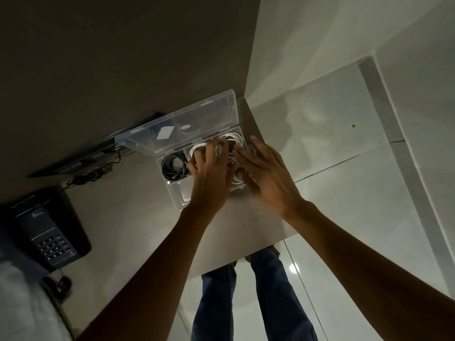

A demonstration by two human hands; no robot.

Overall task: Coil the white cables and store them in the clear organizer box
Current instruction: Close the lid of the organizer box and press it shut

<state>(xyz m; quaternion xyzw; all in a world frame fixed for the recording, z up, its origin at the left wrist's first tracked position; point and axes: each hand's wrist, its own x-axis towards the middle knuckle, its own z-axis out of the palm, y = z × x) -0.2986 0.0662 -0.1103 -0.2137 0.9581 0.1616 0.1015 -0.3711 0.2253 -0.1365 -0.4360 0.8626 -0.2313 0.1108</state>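
My left hand (209, 173) is curled over the white cables (231, 141), fingers pressing the coils down; whether it grips them I cannot tell. My right hand (263, 168) lies flat and spread, holding nothing, steadying the coils from the right. Coils sit inside the clear organizer box (177, 193), lid (187, 121) up. A black cable (173, 166) fills the compartment left of them. Judgement: coiling looks done; tucking in and closing remain.
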